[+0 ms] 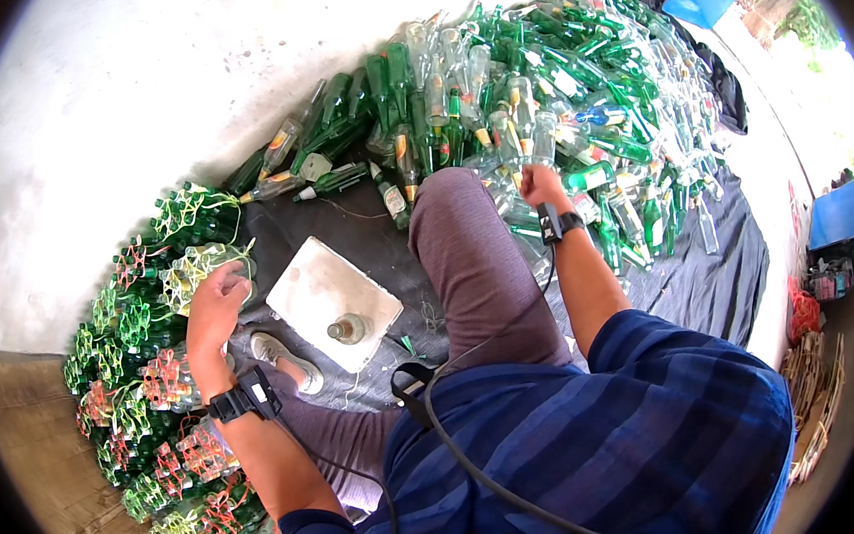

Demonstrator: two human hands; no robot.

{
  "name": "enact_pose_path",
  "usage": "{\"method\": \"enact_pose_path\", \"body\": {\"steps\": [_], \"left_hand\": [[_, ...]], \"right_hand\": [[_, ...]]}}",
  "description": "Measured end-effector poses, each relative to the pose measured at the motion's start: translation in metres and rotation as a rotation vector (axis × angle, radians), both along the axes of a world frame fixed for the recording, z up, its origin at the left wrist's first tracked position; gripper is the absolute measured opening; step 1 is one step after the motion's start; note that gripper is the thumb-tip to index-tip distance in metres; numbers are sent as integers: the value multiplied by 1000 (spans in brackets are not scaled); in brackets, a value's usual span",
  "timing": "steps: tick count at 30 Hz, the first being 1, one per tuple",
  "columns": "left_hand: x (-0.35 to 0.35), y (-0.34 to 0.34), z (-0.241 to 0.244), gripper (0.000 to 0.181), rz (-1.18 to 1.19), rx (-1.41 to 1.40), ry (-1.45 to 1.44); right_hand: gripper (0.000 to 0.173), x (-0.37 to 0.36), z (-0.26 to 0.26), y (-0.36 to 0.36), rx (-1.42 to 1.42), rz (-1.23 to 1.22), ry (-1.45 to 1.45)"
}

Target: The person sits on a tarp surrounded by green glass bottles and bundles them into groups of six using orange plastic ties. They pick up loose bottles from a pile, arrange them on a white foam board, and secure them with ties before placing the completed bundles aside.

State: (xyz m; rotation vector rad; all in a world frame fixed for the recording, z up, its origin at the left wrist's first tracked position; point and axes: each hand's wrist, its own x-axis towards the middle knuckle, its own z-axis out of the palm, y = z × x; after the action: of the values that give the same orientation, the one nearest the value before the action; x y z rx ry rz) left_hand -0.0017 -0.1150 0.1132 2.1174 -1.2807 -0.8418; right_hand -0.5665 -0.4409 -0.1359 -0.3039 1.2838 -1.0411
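Note:
My left hand [219, 302] is at the near side of a bundle of clear glass bottles [201, 268] tied with yellow-green cord. Its fingers are loosely curled and apart; I see nothing held, and whether they touch the bundle is unclear. At the edge of a big heap of loose bottles [593, 81], my right hand [541, 185] is closed at the lower end of a clear glass bottle [543, 137]. The bottle's neck is hidden in the fist. Between my legs and the bundles, a white board [315, 283] carries one clear bottle [349, 328].
Corded bottle bundles [127, 381] line the left side. Black sheeting [288, 225] covers the floor, with loose bottles [395, 198] along the white wall [157, 85]. A cable [481, 481] crosses my body. Wooden sticks [814, 402] lie at far right.

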Motion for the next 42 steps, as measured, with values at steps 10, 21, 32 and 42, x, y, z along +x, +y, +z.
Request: {"method": "enact_pose_path", "body": {"steps": [10, 21, 32, 42], "left_hand": [[-1, -14, -15, 43, -12, 46, -41], [-8, -29, -16, 44, -13, 150, -66], [-11, -26, -10, 46, -94, 58, -166], [18, -2, -16, 40, 17, -153, -239]], "right_hand": [[20, -49, -177, 18, 227, 190, 202], [26, -24, -133, -18, 220, 37, 47], [52, -38, -133, -28, -190, 402, 705], [59, -6, 9, -16, -265, 344, 622]]}}
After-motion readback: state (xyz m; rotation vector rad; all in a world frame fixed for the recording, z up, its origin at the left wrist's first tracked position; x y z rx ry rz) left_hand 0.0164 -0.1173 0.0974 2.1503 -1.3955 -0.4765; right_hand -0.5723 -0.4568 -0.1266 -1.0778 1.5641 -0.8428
